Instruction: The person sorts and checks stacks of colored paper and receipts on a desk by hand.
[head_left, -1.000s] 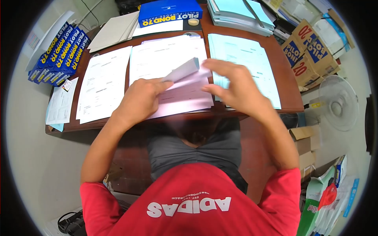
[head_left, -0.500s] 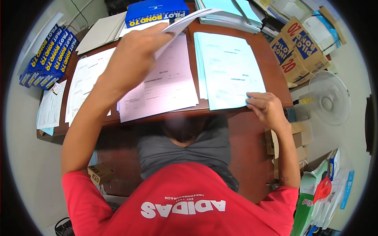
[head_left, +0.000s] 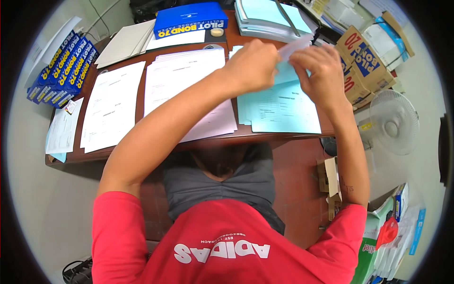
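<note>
Over the light blue printed forms, my left hand is closed on some paper sheets, which look whitish and slightly blurred. My right hand is at the other end of these sheets, its fingers bent and pinched at their edge. Both hands hide part of the blue forms. Below my left forearm lies a stack of pink printed forms, partly covered by the arm. Left of it is a stack of white printed forms.
A blue ream of bond paper stands at the desk's back beside blank boards. A thick blue-and-white paper pile is at the back right. More reams stand left; cartons and a fan are right.
My left hand has moved right with the sheets, from above the pink forms to above the blue ones. My right hand has left the blue forms' lower corner and risen to the sheets.
</note>
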Demonstrator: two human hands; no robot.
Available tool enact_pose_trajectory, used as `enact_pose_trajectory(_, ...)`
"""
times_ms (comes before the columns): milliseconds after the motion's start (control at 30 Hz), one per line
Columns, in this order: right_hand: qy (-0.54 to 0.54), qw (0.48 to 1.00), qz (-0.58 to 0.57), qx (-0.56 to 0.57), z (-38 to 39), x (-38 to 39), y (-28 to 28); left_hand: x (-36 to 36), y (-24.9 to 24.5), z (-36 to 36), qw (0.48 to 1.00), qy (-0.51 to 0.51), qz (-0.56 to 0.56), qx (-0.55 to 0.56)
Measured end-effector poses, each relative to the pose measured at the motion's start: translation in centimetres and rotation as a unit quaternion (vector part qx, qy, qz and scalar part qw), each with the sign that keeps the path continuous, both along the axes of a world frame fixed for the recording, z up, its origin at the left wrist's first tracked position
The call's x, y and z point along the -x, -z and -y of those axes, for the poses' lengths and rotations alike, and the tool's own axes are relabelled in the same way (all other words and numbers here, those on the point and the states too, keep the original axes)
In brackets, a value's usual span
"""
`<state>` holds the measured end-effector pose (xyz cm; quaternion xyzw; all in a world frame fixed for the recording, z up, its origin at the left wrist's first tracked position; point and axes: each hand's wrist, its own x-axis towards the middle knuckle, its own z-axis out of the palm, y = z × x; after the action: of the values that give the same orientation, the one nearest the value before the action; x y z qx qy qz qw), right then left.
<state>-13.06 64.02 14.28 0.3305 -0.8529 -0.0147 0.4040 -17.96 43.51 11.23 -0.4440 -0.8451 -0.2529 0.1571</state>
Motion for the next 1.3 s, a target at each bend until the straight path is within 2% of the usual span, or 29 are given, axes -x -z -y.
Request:
enact_pose_trajectory(33,-0.011,0.995,-0.098,0.015,0.8,0.8,-0.4,0.8,-0.6,0.8,0.999,-0.023,-0.008,-0.043)
enact_pose_trajectory(67,-0.019,0.995,-0.099,0.017,1.7,1.2,-0.8,1.6,-1.2,1.8,0.995,-0.046,-0.017,-0.085)
enact_pose_trajectory(133,-0.029,0.957,-0.241,0.159,4.0,1.7,-1.8,3.7,-1.9,4.4,0.99,-0.084,-0.035,-0.105)
enact_pose_trajectory(200,-0.024,0.948,-0.269,0.172,5.7,2.3,-1.7,4.8,-3.4,7.6,0.965,-0.066,-0.073,-0.245)
enact_pose_trajectory(233,-0.049,0.974,-0.064,0.213,6.6,2.9,-1.2,4.4,-4.7,9.4,0.957,-0.061,-0.138,-0.249)
enact_pose_trajectory(267,-0.076,0.957,0.145,0.239,7.6,3.6,-0.7,3.8,-5.9,11.1,0.957,-0.077,-0.143,-0.241)
enact_pose_trajectory(333,-0.07,0.939,0.279,0.189,10.8,6.0,-0.1,0.5,-10.1,14.2,0.967,-0.031,-0.143,-0.208)
enact_pose_trajectory(400,-0.077,0.929,0.281,0.226,14.3,8.9,0.0,-1.7,-12.4,16.7,0.977,-0.075,-0.124,-0.153)
enact_pose_trajectory(433,-0.079,0.918,0.281,0.269,16.2,9.5,-0.7,-2.2,-13.0,18.0,0.963,-0.031,-0.233,-0.13)
enact_pose_trajectory(467,-0.119,0.93,0.21,0.278,17.7,11.2,-1.0,-2.7,-13.5,19.1,0.936,0.016,-0.337,-0.105)
enact_pose_trajectory(533,-0.169,0.858,0.235,0.425,21.3,14.0,-1.8,-2.7,-15.2,21.5,0.92,-0.016,-0.39,-0.04)
enact_pose_trajectory(567,-0.175,0.855,0.238,0.425,22.7,14.7,-1.9,-3.7,-15.7,22.8,0.894,-0.039,-0.446,-0.005)
enact_pose_trajectory(600,-0.236,0.818,0.288,0.439,24.1,15.2,-2.1,-4.7,-16.0,24.1,0.863,-0.06,-0.5,0.031)
enact_pose_trajectory(633,-0.295,0.774,0.334,0.449,25.7,15.0,-2.3,-4.8,-16.1,25.7,0.862,-0.063,-0.501,0.033)
enact_pose_trajectory(667,-0.28,0.829,0.304,0.376,27.7,14.2,-1.5,-4.8,-16.1,27.4,0.834,-0.077,-0.541,0.077)
enact_pose_trajectory(700,-0.259,0.887,0.285,0.253,29.2,13.1,-0.2,-4.8,-15.9,28.8,0.802,-0.09,-0.578,0.119)
enact_pose_trajectory(733,-0.221,0.878,0.381,0.185,30.4,8.8,0.0,-5.6,-15.0,29.3,0.802,-0.093,-0.578,0.121)
enact_pose_trajectory(800,-0.264,0.905,0.326,0.068,32.1,5.5,5.1,-7.6,-11.6,30.1,0.846,-0.164,-0.493,0.115)
enact_pose_trajectory(833,-0.321,0.89,0.325,0.02,32.5,4.3,7.4,-7.5,-8.6,33.5,0.87,-0.177,-0.424,0.178)
enact_pose_trajectory(867,-0.363,0.886,0.29,-0.002,32.5,2.5,8.9,-7.1,-5.8,33.9,0.876,-0.157,-0.428,0.157)
enact_pose_trajectory(933,-0.356,0.875,0.323,-0.055,32.4,-0.4,10.7,-8.8,-0.8,34.9,0.903,-0.152,-0.328,0.232)
enact_pose_trajectory(1000,-0.36,0.906,0.222,-0.006,32.2,-1.8,13.3,-10.7,3.7,35.7,0.933,-0.149,-0.182,0.274)
enact_pose_trajectory(1033,-0.36,0.906,0.223,-0.006,32.1,-1.9,13.4,-11.4,4.8,35.7,0.941,-0.133,-0.171,0.26)
enact_pose_trajectory(1133,-0.358,0.896,0.262,-0.005,31.8,-2.0,13.6,-12.8,5.9,36.1,0.955,-0.116,-0.142,0.234)
enact_pose_trajectory(1200,-0.35,0.901,0.252,-0.052,32.0,-1.6,13.5,-12.7,5.7,37.3,0.945,-0.183,-0.077,0.258)
enact_pose_trajectory(1267,-0.34,0.906,0.243,-0.071,32.0,-1.6,13.2,-12.2,5.2,38.7,0.946,-0.221,-0.109,0.209)
enact_pose_trajectory(1300,-0.345,0.907,0.234,-0.055,32.1,-1.7,13.2,-12.3,4.8,39.2,0.948,-0.248,-0.071,0.189)
